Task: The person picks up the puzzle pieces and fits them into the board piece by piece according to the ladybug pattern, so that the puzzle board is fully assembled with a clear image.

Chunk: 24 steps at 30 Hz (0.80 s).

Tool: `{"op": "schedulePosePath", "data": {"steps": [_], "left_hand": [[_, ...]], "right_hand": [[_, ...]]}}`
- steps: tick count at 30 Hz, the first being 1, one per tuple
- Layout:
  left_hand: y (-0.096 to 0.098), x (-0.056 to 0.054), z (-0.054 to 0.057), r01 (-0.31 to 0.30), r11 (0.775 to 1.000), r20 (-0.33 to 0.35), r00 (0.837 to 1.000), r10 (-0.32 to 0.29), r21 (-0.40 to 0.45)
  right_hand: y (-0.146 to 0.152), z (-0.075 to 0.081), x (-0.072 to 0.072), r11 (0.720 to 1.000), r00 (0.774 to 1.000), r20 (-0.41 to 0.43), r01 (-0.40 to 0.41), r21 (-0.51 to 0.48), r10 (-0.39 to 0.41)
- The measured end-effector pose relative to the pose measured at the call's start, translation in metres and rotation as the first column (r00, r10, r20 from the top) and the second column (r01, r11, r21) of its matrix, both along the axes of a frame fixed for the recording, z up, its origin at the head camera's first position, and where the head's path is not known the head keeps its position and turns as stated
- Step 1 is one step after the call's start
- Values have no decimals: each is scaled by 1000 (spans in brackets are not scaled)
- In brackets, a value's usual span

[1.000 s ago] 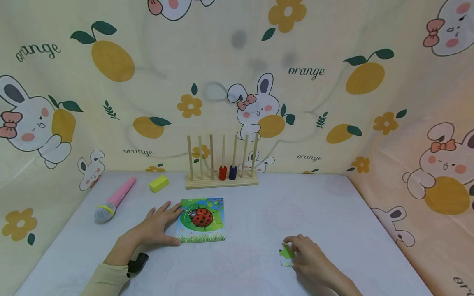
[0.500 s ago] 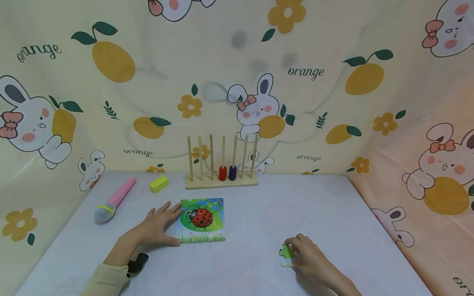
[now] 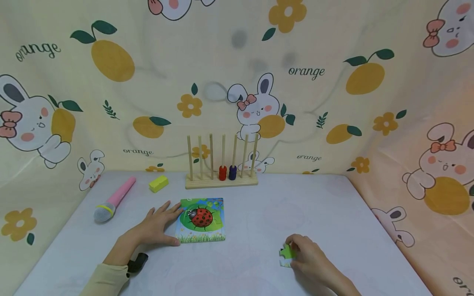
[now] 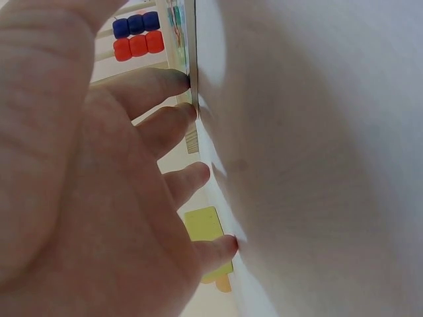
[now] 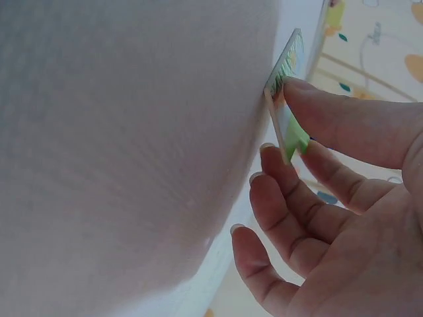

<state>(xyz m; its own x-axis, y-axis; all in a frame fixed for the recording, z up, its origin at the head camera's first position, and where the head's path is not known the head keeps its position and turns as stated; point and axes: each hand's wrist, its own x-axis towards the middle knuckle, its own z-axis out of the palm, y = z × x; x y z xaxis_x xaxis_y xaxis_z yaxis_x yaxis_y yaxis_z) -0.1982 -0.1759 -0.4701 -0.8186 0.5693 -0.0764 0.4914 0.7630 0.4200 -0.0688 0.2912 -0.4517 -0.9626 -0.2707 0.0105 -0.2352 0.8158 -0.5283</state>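
A square ladybug jigsaw puzzle point(image 3: 201, 218) lies flat on the table, green and blue with grass along its near side. My left hand point(image 3: 157, 227) spreads its fingers along the puzzle's left edge, fingertips and thumb right at the border. In the left wrist view, straight fingers point(image 4: 162, 129) reach the thin edge of the board. Off to the right, my right hand point(image 3: 309, 257) pinches a small green and white puzzle piece point(image 3: 286, 255) between thumb and index finger. The right wrist view shows that piece point(image 5: 285, 119) tilted near the tabletop, partly covered by the thumb.
Behind the puzzle stands a wooden peg rack point(image 3: 222, 185) with red beads point(image 3: 222, 173) and dark blue beads point(image 3: 232, 172). A yellow block point(image 3: 159, 183) and a pink toy microphone point(image 3: 115, 200) lie at the back left. A printed cloth point(image 3: 237, 53) hangs behind the white table point(image 3: 252, 263).
My right hand's fingers have shifted very slightly at the puzzle piece, which stays in nearly the same spot. The left hand and the ladybug puzzle have not moved.
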Motion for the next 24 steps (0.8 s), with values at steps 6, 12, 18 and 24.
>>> {"op": "schedulePosePath", "data": {"steps": [6,12,18,24], "left_hand": [[0,-1,-1,-2,1000,0,1000,2,-2],[0,-2,-3,-5,1000,9,1000,5,0],[-1,-3,-5,3,1000,-37,999,-3,18],[9,-1,-4,89,995,-134,988,-83,40]], "right_hand": [[0,0,-3,999,999,45,-9,-52,11],[-1,2,-4,992,998,47,-26,-127,32],[0,2,-6,979,996,48,-63,-196,73],[-3,7,-12,958,984,34,-162,-237,175]]}}
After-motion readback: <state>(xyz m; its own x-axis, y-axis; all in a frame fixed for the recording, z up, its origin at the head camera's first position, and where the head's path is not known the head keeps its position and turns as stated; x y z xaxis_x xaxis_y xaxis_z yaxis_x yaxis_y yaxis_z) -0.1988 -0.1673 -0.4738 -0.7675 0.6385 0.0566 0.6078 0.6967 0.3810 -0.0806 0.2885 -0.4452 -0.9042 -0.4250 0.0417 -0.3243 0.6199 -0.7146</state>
